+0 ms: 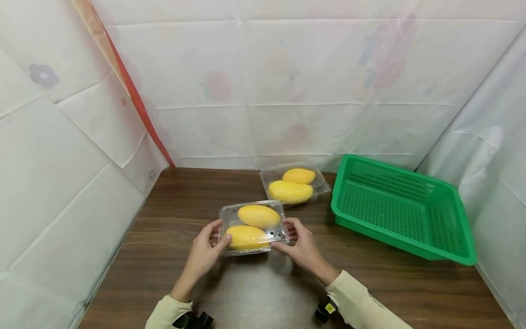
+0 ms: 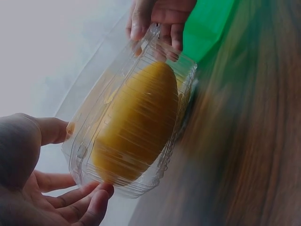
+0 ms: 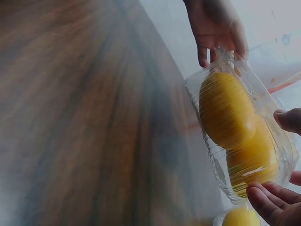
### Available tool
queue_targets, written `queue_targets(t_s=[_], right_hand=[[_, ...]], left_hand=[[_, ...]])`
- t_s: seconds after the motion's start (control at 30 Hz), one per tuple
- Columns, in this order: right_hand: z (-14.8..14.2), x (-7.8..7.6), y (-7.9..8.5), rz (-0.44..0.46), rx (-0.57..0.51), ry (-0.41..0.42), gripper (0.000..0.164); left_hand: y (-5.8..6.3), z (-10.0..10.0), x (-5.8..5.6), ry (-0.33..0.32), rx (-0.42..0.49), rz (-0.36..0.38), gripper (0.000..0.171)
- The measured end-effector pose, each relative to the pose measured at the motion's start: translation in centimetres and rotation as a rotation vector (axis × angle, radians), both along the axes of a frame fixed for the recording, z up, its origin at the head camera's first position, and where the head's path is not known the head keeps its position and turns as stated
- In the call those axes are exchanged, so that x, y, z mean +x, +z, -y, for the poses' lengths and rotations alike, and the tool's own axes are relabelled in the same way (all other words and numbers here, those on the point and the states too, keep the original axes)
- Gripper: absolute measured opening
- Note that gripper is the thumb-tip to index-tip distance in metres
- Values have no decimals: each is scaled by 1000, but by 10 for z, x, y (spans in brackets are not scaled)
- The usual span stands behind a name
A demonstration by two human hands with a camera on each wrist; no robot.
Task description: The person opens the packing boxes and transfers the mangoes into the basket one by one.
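Green basket (image 1: 404, 208) beside second mango box (image 1: 293, 185)

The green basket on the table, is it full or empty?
Empty. The green basket shows only its bare perforated floor and walls in the head view; nothing lies inside it.

Left hand (image 1: 205, 253), right hand (image 1: 302, 246) forward, fingers curled, gripping, thumbs on top.

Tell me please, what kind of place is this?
Probably a staged recording booth, not a kitchen or shop: white sheets hang as walls around a wooden table, which bears only two clear boxes of mangoes and a green basket.
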State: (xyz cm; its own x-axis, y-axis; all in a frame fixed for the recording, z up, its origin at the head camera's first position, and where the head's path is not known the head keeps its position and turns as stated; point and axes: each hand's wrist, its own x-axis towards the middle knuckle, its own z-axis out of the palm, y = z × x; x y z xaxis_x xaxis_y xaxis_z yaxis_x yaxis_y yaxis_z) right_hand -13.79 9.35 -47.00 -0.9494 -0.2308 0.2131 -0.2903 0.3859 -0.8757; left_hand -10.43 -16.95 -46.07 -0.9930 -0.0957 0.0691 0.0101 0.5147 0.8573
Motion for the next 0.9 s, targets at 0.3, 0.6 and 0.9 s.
queue_targets(t_s=[0.3, 0.6, 0.9], right_hand=[[-20, 14, -12, 35, 7, -76, 58], [-31, 21, -17, 48, -25, -124, 58], [-37, 23, -20, 32, -32, -140, 58]], left_hand=[[-10, -21, -3, -29, -4, 13, 55], [-14, -32, -8, -78, 31, -5, 54], [-16, -38, -10, -99, 30, -24, 53]])
